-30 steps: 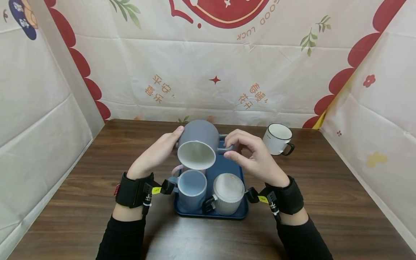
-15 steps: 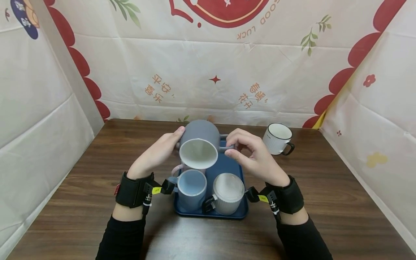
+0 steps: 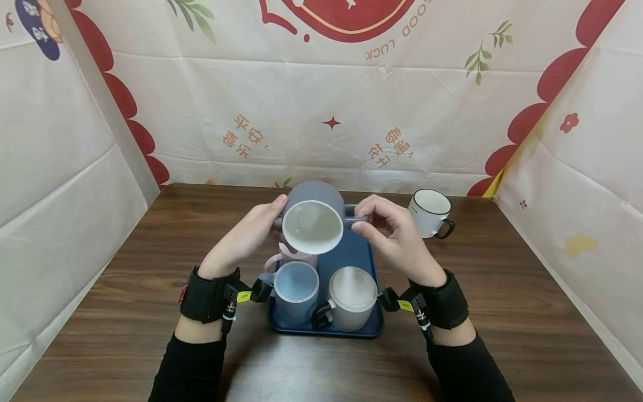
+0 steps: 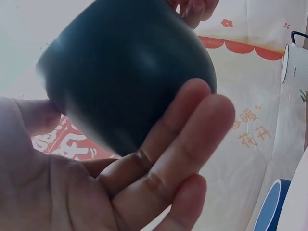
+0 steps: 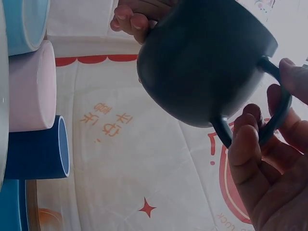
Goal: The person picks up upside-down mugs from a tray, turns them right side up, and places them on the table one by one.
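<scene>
Black sleeves reached over the table's near edge, where a blue tray carried a blue mug at its near left corner and a pale mug at its near right, the pale mug's dark handle pointing left. Just beyond the blue mug, by the tray's left edge, stood a pink mug, partly hidden. Over the tray's far end, a person held a grey mug aloft: the left hand cradled its side between thumb and fingers, and the right hand pinched its handle. Whether it touched the pink mug could not be told. In the last half second the grey mug had edged to the right, its mouth tipping up to show more of the pale inside, and the right hand had shifted with it. The change suggested that the mug was being turned within the two-handed hold, with setting it down a step not yet done. Farther off, a rimmed mug stood untouched on the table near its far right corner, before a printed cloth.
</scene>
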The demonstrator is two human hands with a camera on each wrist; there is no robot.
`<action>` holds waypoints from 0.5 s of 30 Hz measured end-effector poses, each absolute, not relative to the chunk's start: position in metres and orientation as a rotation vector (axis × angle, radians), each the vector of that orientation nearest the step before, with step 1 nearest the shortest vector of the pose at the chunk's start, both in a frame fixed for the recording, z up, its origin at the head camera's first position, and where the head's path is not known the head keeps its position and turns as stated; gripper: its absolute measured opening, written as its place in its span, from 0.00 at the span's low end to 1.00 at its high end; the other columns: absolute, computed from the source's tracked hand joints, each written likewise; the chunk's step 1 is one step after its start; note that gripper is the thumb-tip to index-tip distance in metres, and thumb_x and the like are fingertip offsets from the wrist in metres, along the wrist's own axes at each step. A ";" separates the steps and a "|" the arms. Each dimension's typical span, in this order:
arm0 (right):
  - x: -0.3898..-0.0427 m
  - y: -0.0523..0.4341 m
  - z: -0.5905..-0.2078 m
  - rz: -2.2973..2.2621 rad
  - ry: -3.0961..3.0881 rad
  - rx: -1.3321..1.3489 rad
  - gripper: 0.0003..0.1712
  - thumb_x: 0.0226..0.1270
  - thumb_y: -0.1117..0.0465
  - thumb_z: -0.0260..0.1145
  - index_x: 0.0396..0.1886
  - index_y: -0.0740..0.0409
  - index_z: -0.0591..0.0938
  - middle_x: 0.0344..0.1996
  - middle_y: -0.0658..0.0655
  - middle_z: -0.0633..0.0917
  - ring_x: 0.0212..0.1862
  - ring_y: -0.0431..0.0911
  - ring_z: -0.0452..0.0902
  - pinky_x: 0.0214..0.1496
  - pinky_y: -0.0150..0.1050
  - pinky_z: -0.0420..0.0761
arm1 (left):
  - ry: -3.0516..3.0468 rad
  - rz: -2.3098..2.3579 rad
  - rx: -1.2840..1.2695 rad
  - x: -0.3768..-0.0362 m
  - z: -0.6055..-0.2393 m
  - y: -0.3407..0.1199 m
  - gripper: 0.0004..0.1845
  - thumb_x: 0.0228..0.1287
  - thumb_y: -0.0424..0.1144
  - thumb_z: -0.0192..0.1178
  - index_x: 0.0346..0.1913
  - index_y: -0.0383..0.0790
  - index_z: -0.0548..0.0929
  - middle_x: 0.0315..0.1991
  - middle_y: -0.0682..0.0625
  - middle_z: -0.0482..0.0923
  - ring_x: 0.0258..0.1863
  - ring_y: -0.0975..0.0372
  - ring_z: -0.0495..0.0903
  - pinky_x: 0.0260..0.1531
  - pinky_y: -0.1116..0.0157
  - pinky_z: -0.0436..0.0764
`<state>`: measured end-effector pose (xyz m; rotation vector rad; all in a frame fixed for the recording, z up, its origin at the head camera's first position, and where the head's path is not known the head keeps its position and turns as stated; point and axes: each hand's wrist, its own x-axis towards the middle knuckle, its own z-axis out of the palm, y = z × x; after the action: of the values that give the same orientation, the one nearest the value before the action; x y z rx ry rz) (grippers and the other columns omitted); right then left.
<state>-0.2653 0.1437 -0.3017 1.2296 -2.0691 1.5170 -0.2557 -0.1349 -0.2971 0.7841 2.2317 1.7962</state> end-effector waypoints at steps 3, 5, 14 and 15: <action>-0.265 0.146 -0.302 1.559 -2.061 1.206 0.04 0.71 0.67 0.63 0.37 0.65 0.78 0.33 0.57 0.77 0.29 0.45 0.72 0.29 0.31 0.74 | 2.221 1.792 0.798 -0.255 -0.296 -0.133 0.32 0.82 0.50 0.29 0.55 0.26 0.78 0.35 0.41 0.85 0.33 0.45 0.85 0.46 0.44 0.80; -0.265 0.148 -0.301 1.604 -2.050 1.183 0.04 0.72 0.68 0.62 0.37 0.66 0.78 0.31 0.59 0.77 0.28 0.45 0.73 0.28 0.32 0.76 | 2.211 1.792 0.801 -0.255 -0.296 -0.131 0.31 0.82 0.49 0.30 0.55 0.26 0.77 0.36 0.39 0.85 0.33 0.45 0.85 0.46 0.45 0.80; -0.264 0.172 -0.286 1.816 -2.000 1.060 0.09 0.75 0.67 0.59 0.38 0.73 0.78 0.27 0.58 0.81 0.25 0.47 0.77 0.27 0.33 0.79 | 2.112 1.689 0.977 -0.254 -0.299 -0.126 0.25 0.80 0.48 0.41 0.57 0.27 0.75 0.40 0.40 0.84 0.40 0.45 0.84 0.49 0.45 0.79; -0.263 0.174 -0.284 1.822 -1.997 1.046 0.09 0.75 0.68 0.58 0.38 0.74 0.78 0.27 0.58 0.81 0.25 0.47 0.77 0.27 0.32 0.79 | 2.098 1.679 0.989 -0.254 -0.299 -0.126 0.25 0.80 0.47 0.41 0.60 0.27 0.73 0.41 0.39 0.84 0.41 0.45 0.84 0.51 0.47 0.79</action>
<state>-0.2631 0.1741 -0.2844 1.0457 -1.9967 1.8218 -0.2537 -0.1257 -0.2995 0.9894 2.0978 1.6794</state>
